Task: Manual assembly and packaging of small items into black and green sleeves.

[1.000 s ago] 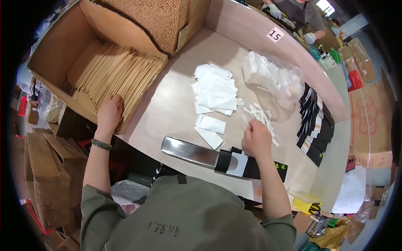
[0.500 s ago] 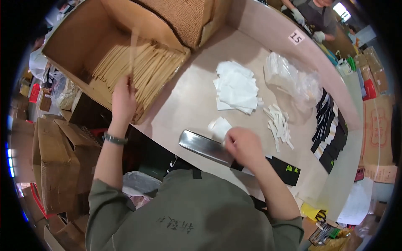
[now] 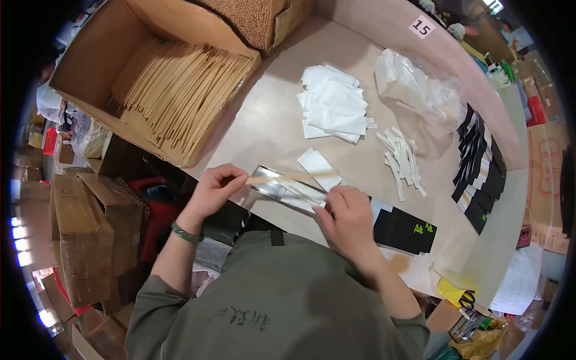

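Note:
My left hand (image 3: pixel 221 187) pinches the near end of light wooden chopsticks (image 3: pixel 270 179), blurred, which stretch right toward my other hand. My right hand (image 3: pixel 351 219) is closed, thumb and fingertips together, at the right end of a shiny metal tray (image 3: pixel 268 187). What it grips is hidden. A white strip (image 3: pixel 302 192) lies along the tray, its right end by my right fingertips. Black paper sleeves (image 3: pixel 403 231) with green print sit just right of that hand. A folded white napkin (image 3: pixel 320 168) rests behind the tray.
A cardboard box (image 3: pixel 90 99) of wooden chopsticks stands at the far left, beside another filled box (image 3: pixel 288 27). White napkins (image 3: pixel 336 108), small white packets (image 3: pixel 399 157), a clear plastic bag (image 3: pixel 414 90) and fanned black sleeves (image 3: pixel 489 168) lie across the table. A raised border (image 3: pixel 390 21) runs behind them.
My left hand has come from the chopstick box down to the tray's left end, bringing the chopsticks. My right hand stays near the tray's right end. The white strip now shows on the tray.

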Available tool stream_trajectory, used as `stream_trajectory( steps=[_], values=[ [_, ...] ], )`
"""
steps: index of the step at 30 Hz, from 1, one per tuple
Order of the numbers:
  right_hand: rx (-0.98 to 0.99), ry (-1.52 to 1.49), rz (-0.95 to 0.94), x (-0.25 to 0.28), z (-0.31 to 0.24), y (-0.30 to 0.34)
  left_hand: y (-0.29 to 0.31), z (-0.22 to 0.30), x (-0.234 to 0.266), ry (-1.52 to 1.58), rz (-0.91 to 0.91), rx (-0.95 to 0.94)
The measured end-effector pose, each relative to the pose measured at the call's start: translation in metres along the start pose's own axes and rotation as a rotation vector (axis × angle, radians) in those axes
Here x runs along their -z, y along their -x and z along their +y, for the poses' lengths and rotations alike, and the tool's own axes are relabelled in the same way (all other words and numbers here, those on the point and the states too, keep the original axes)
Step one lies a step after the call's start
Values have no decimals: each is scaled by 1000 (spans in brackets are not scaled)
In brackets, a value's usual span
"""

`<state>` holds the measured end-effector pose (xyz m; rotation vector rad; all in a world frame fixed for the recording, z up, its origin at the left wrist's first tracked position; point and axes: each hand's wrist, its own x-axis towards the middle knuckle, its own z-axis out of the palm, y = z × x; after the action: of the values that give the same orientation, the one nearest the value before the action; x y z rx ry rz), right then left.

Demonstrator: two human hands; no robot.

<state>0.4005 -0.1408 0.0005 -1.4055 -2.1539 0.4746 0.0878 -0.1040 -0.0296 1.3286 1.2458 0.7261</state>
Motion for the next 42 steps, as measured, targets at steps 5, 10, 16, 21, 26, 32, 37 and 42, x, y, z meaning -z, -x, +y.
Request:
stream_trajectory(
  steps=[5, 10, 16, 21, 26, 32, 37, 42],
  values=[
    [63, 38, -124, 10, 22, 27, -22, 11, -34, -246, -95, -8],
    [37, 46, -110, 9, 18, 19, -28, 33, -110, -336, 114, -321],
    [63, 78, -104, 6, 28, 21, -23, 52, -150, -289, -92, -164],
    [99, -30, -152, 30, 36, 20, -17, 70, -121, -910, 51, -624],
    [-128, 25, -375, 83, 81, 5, -30, 58, -106, -973, -87, -399],
    [4, 234, -249, 112, 100, 47, -17, 74, -122, -316, -496, 17],
    [228, 203, -271, 47, 66, 30, -16, 68, -152, -172, -812, -387],
    [-342, 123, -263, 45, 30, 25, -61, 51, -133, -453, -297, -25]
  ],
)
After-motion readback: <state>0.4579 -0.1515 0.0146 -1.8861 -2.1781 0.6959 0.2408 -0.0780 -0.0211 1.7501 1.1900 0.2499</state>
